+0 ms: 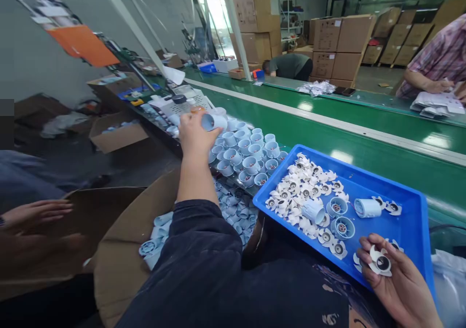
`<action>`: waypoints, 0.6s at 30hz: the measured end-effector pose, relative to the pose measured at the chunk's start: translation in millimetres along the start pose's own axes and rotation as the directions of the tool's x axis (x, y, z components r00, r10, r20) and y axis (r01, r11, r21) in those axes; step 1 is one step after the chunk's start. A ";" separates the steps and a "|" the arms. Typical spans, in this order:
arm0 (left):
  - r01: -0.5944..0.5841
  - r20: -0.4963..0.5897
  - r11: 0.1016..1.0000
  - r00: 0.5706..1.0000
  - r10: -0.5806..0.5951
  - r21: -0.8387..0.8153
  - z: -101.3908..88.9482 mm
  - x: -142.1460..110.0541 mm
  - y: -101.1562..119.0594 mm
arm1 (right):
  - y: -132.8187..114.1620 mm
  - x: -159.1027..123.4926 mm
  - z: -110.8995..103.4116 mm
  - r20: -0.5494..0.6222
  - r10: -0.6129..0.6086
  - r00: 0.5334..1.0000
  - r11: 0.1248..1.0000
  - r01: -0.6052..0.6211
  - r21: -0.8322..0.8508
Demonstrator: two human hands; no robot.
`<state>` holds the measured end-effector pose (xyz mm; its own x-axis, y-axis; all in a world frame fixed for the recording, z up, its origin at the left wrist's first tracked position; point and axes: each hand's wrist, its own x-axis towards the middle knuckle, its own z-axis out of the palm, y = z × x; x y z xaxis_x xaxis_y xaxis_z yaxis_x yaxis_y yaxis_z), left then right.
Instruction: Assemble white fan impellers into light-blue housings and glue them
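Stretched out over the heap of light-blue cylindrical housings (251, 165), my left hand (196, 129) grips one light-blue cylindrical housing (218, 122) by its side. My right hand (391, 274), palm up, holds a small white fan impeller (380, 261) with a dark hub at the near right corner of a blue tray (396, 192). Many white impellers (291, 185) are piled in the tray's left part. Several light-blue housings lie among them, one on its side (367, 207) and one upright (342, 227).
A green conveyor (309, 124) runs along the far side. More housings fill a cardboard box (134, 240) below. At the left edge are another person's hands (38, 211). Across the belt a person in a plaid shirt (435, 56) handles white packets; another bends near stacked cartons (327, 46).
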<state>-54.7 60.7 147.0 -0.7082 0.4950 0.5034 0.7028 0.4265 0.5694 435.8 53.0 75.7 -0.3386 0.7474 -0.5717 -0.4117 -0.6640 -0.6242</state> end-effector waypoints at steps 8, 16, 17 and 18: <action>0.197 0.161 0.979 0.966 -0.204 0.059 39.9 7.2 -55.6 | 2.8 7.3 9.5 0.050 0.017 0.999 0.999 -0.016 -0.028; 0.218 -0.013 0.967 0.975 -0.221 -0.130 51.6 -51.9 -92.3 | 1.8 4.0 16.5 0.076 0.010 0.997 0.995 -0.002 -0.096; 0.235 -0.036 0.960 0.969 -0.243 -0.152 57.1 -78.1 -98.9 | -0.1 2.5 17.2 0.045 0.016 0.999 0.995 -0.011 -0.102; 0.269 -0.010 0.952 0.962 -0.273 -0.147 64.4 -107.2 -104.8 | -2.0 1.0 18.2 0.006 0.025 1.000 0.994 -0.024 -0.106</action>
<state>-48.1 11.7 -8.4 -0.8740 0.3517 0.3354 0.4688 0.4280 0.7727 420.9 55.6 86.1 -0.3539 0.7306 -0.5840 -0.3116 -0.6808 -0.6628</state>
